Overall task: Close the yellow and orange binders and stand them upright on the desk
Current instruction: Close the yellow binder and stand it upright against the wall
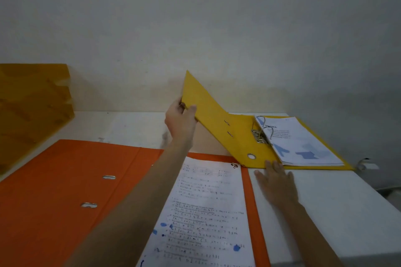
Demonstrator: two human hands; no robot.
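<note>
Orange binder [71, 191], nearest us: open flat on the desk [325, 197], pages up, untouched. Yellow binder [243, 143], beyond it: our left hand [181, 119] pinches the raised cover's edge to fold it over the papers [301, 141]. Right hand [276, 182]: fingers spread flat, holding nothing, fingertips at the binder's near edge, likely bracing it.

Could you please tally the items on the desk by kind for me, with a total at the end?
Lever-arch binders: 2, the yellow cardboard binder half lifted and the orange cardboard binder lying open.
Stacks of printed white paper: 2, one in each binder.
Yellow stacked paper trays: 1 set.
Total: 5.
</note>
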